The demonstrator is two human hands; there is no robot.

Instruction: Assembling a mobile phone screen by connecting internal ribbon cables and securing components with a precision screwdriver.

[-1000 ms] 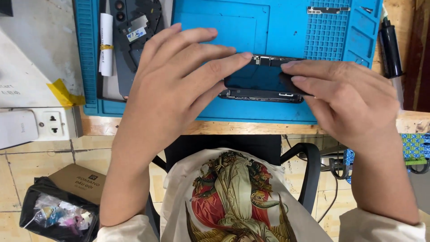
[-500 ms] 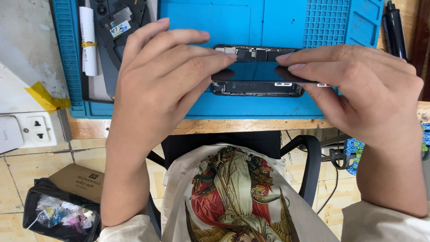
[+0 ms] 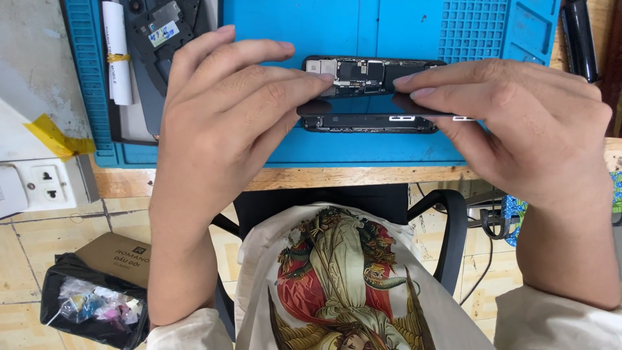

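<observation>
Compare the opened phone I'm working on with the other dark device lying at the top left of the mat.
The opened phone lies across the blue mat, its inner boards showing, with the screen panel lifted by the left hand and right hand. The dark device is untouched, angled, cut off by the frame edge, beside a white roll. Both rest on the mat with internals exposed.

A brown cardboard box (image 3: 120,257) lies on the floor at lower left, touching a black plastic bag (image 3: 91,312). A small white-and-blue label (image 3: 162,33) sits on the dark device at upper left.
</observation>
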